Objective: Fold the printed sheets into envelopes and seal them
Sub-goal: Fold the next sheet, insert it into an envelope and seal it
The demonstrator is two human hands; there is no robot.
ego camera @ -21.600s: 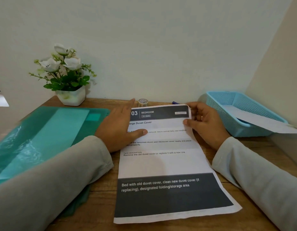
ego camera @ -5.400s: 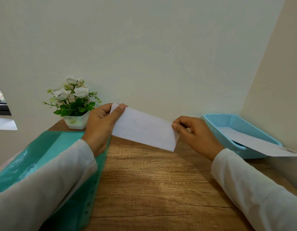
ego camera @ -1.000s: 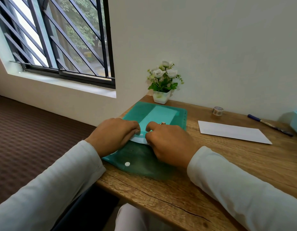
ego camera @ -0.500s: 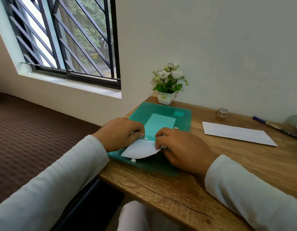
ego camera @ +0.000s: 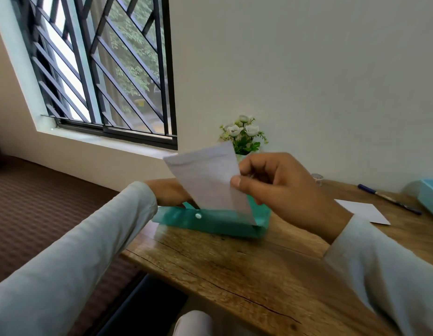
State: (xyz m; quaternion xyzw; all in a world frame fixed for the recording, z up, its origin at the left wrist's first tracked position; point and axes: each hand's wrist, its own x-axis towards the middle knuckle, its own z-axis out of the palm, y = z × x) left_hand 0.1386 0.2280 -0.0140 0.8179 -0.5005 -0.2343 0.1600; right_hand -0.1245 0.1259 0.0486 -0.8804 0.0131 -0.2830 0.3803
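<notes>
The white envelope (ego camera: 208, 178), its faint print too blurred to read, hangs tilted over the green folder (ego camera: 210, 223), pinched in the right hand (ego camera: 283, 190). It hides the fingers of the left hand (ego camera: 169, 193), so their grip cannot be told. A folded sheet (ego camera: 363, 210) and a pen (ego camera: 387, 198) lie rightward on the table (ego camera: 235, 263).

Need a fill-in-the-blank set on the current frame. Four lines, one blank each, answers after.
1. The white rectangular paper raised above the translucent teal plastic folder is pinched by the ____ hand.
2. The slim pen lying on the wooden table near the wall is ____.
3. The small artificial flowers behind the paper are ____.
4. Black metal bars cover the ____.
Missing words: right; blue; white; window.
</notes>
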